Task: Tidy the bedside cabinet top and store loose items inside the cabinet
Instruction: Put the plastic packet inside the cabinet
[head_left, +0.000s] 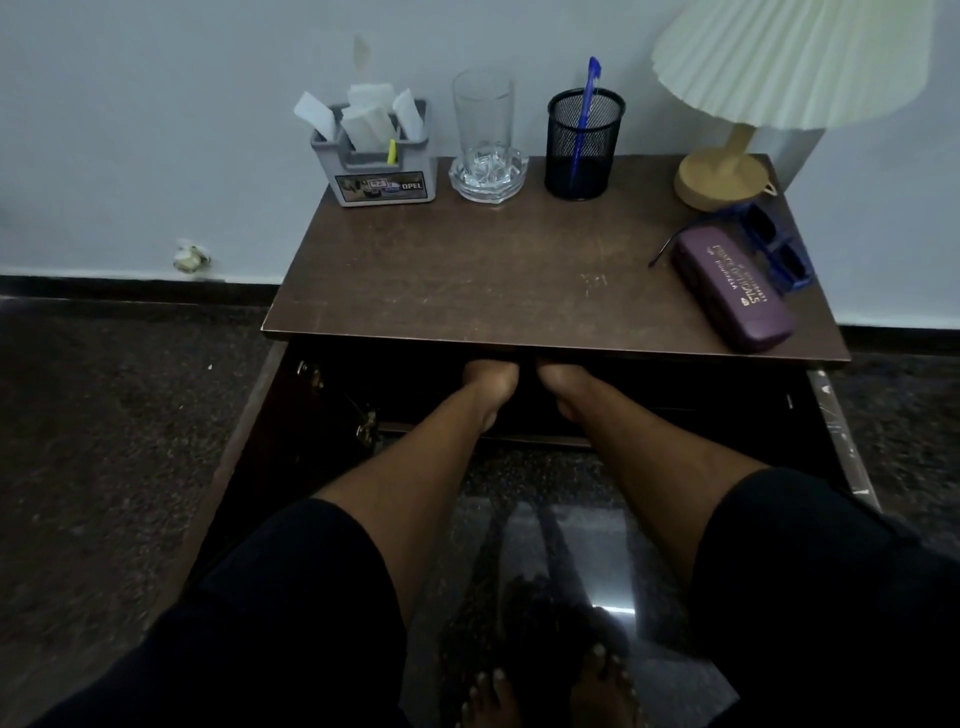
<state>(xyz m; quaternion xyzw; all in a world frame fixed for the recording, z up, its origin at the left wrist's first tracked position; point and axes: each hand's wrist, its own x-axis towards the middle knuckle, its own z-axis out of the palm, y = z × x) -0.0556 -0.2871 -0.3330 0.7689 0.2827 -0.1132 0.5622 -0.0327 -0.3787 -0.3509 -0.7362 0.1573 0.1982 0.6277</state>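
Both hands, left (491, 376) and right (563, 376), reach inside the open cabinet (519, 317).

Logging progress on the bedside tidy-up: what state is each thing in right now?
Cabinet doors: open.
Glass: upright, empty.
Pen: standing in mesh cup.
Glasses case: closed.
Sunglasses: out of case.
Left hand, right hand: inside cabinet, fingers hidden.

Dim, bluish indoor view with a murky lower half.

The wall (156, 130) is the brightest area. A small white glare patch sits on the polished floor (613, 608) between the forearms. The open cabinet interior (649, 384) is nearly black, swallowing both hands' fingers. Straight edges bow toward the corners, and the frame's edges look soft.
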